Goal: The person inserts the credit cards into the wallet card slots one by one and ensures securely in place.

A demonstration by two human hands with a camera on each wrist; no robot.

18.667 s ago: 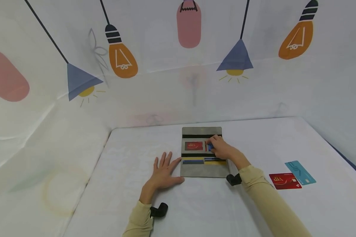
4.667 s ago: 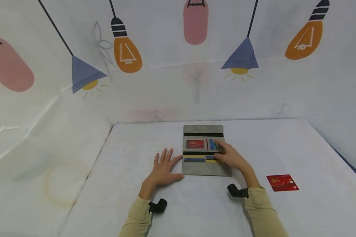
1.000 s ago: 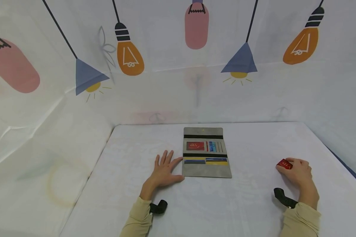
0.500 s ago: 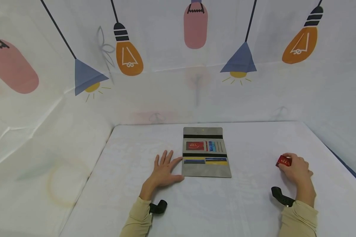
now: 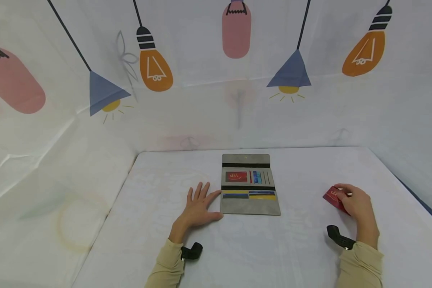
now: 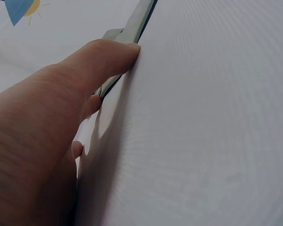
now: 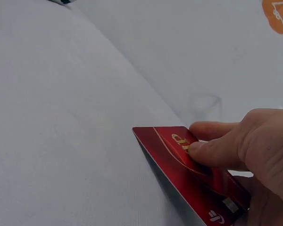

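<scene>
My right hand (image 5: 357, 202) pinches a red VIP card (image 5: 332, 197) between thumb and fingers, over the right side of the table. In the right wrist view the card (image 7: 174, 165) is tilted, its gold lettering partly under the thumb. An unfolded grey card wallet (image 5: 250, 207) lies at the table's middle. A red VIP card shows in its window, a blue card sits in a slot beside it, and blue and yellow cards fill the lower pockets. My left hand (image 5: 196, 210) lies with fingers spread, touching the wallet's left edge; in the left wrist view the thumb (image 6: 118, 54) meets that edge.
A white cloth covers the table (image 5: 147, 180). Behind it hangs a white sheet (image 5: 201, 116) printed with lamps and bulbs. Each wrist wears a black camera (image 5: 340, 237) over a beige sleeve.
Earlier, a blue card and the red card lay at the right; the blue one left first. My right hand then picked up the red card and moved it slightly left. The left hand stays put.
</scene>
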